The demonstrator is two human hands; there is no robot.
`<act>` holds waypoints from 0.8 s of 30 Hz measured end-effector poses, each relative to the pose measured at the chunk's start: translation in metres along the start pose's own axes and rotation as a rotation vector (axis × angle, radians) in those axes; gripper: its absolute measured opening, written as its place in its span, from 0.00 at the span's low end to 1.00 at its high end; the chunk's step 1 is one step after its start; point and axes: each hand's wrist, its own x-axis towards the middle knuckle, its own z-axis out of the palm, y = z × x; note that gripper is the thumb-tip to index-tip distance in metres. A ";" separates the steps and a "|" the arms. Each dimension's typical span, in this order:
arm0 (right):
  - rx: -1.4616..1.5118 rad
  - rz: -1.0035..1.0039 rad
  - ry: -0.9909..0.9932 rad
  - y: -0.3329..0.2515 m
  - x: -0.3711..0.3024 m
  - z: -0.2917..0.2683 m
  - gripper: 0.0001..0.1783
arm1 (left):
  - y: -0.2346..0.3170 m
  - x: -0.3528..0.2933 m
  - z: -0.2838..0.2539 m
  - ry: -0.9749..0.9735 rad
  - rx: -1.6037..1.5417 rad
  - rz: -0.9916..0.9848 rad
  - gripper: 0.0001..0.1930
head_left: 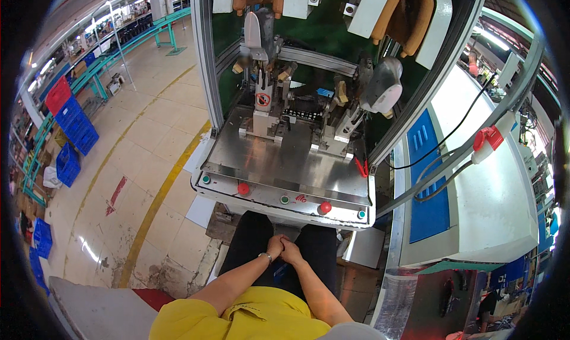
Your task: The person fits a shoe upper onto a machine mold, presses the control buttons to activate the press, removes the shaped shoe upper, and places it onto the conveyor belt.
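My left hand and my right hand are clasped together in my lap, over black trousers. Their fingers are closed against each other and no object shows in them. A bracelet circles my left wrist. In front of my knees stands a machine with a metal bed. Its front panel carries a red button on the left, another red button on the right, and green buttons. Two foot-shaped forms, a left one and a right one, stand on clamps above the bed, apart from my hands.
Orange curved pads hang in white holders at the machine's top. Red-handled pliers or snips lie at the bed's right edge. A white and blue cabinet stands right, with a cable and red connector. Blue crates stand left.
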 end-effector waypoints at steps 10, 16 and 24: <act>0.021 0.005 -0.010 -0.010 -0.004 -0.007 0.25 | -0.005 0.005 -0.001 -0.030 0.102 0.027 0.10; 0.042 -0.034 0.011 -0.002 -0.002 -0.002 0.23 | 0.000 0.003 -0.004 -0.076 0.085 -0.007 0.10; 0.043 -0.055 0.058 0.014 0.002 0.008 0.22 | 0.022 -0.006 -0.008 -0.056 0.104 -0.006 0.10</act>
